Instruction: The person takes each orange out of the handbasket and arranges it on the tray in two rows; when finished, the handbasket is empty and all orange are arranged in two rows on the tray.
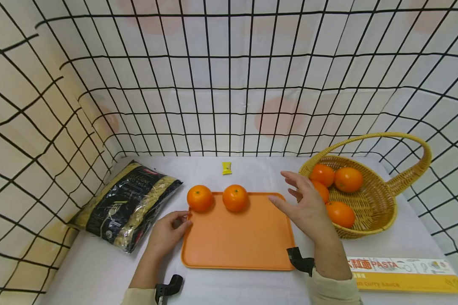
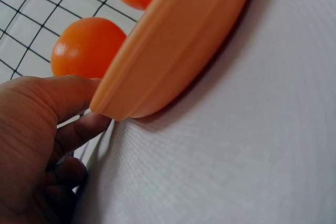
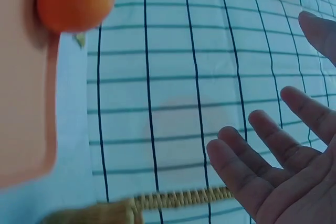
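An orange tray [image 1: 238, 241] lies on the white cloth, with two oranges [image 1: 200, 198] [image 1: 235, 198] along its far side. At the tray's left edge, my left hand [image 1: 168, 232] pinches the rim between thumb and fingers; the left wrist view shows the hand [image 2: 47, 124] at the tray's edge [image 2: 157, 51] close up. My right hand [image 1: 309, 207] hovers over the tray's right side near the basket, fingers spread and holding nothing. A wicker basket [image 1: 381, 212] with a tall handle carries several oranges [image 1: 348, 179] to the right of that hand.
A black and gold plastic bag of pasta [image 1: 126, 203] lies at the left. Behind the tray sits a small yellow packet [image 1: 227, 168]. A pasta box [image 1: 408, 275] lies at the front right. Black wire mesh [image 1: 229, 89] walls the back and sides.
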{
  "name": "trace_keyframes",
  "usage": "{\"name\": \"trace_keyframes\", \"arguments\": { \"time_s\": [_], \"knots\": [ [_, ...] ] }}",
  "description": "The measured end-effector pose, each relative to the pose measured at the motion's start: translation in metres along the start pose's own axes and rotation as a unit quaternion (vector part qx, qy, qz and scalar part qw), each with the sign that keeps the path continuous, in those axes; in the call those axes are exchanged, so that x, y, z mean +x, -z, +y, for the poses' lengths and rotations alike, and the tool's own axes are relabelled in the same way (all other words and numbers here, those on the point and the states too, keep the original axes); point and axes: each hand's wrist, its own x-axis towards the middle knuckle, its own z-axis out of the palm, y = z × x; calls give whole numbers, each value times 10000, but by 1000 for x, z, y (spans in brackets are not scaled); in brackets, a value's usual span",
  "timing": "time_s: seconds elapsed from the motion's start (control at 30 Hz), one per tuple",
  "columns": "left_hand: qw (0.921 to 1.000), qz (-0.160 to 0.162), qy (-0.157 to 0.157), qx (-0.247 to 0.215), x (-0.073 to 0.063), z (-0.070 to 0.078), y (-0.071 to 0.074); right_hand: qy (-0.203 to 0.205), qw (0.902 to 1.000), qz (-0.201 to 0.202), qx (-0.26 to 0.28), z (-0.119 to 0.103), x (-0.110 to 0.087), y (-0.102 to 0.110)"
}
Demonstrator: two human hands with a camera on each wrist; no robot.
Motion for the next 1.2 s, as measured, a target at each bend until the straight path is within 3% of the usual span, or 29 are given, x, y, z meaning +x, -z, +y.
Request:
{"name": "trace_keyframes", "arguments": {
  "time_s": [0.27, 0.57, 0.77, 1.07, 1.2],
  "knots": [
    [10000, 19, -74, -22, 1, 1, 2, -518, 9957, -98, -767, 15, -8, 28],
    [10000, -75, 28, 7, 2, 1, 3, -444, 9809, 17, -1894, 35, -9, 47],
    [10000, -10, 25, -10, 0, 1, 0, -264, 9812, 2, -1910, 54, -9, 57],
    [10000, -43, -12, -34, 0, 0, 0, -756, 9752, -450, -2030, 88, -10, 86],
    [10000, -41, -18, -29, 0, 1, 1, -742, 9711, -654, -2171, 104, -8, 99]
  ]
}}
